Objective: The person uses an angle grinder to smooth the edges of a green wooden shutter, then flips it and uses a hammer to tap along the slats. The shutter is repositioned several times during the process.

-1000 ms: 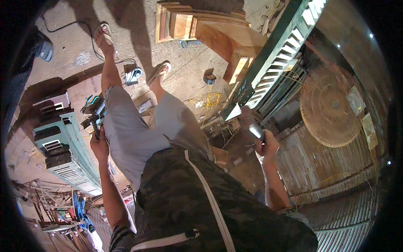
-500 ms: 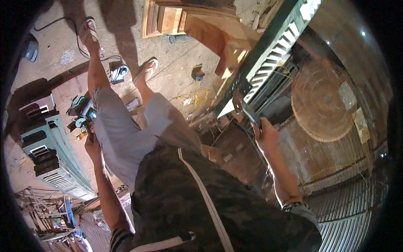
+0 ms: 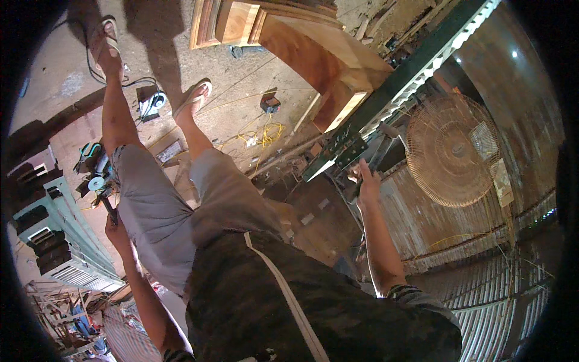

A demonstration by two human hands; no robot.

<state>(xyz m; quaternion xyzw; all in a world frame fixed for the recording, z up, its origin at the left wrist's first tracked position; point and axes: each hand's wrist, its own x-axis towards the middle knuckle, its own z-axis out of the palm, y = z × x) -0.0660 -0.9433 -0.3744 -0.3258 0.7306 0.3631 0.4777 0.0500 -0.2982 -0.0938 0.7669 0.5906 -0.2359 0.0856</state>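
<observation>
My right hand [image 3: 368, 186] grips a hammer [image 3: 379, 155] by its handle, its head pointing up and away beside the near end of a long dark green louvred panel [image 3: 403, 84] with pale slats. The hammer head is apart from the panel as far as I can see. At my left side, near my thigh, my left hand [image 3: 119, 235] is closed around a slim dark handled tool [image 3: 110, 210]; its kind is unclear. Just beyond its tip sits a power tool with a pale round disc [image 3: 96, 183].
A polished wooden moulded piece [image 3: 301, 45] lies ahead. Yellow cord [image 3: 268, 135], a small dark box [image 3: 270, 104] and a white-and-blue power tool [image 3: 152, 105] are on the floor. Green louvred pieces [image 3: 78, 232] stand left. A round fan guard [image 3: 455, 151] is right.
My right hand has shifted left, and the hammer has swung from leaning leftward to leaning rightward. My left hand has drawn back toward me. The view has turned slightly.
</observation>
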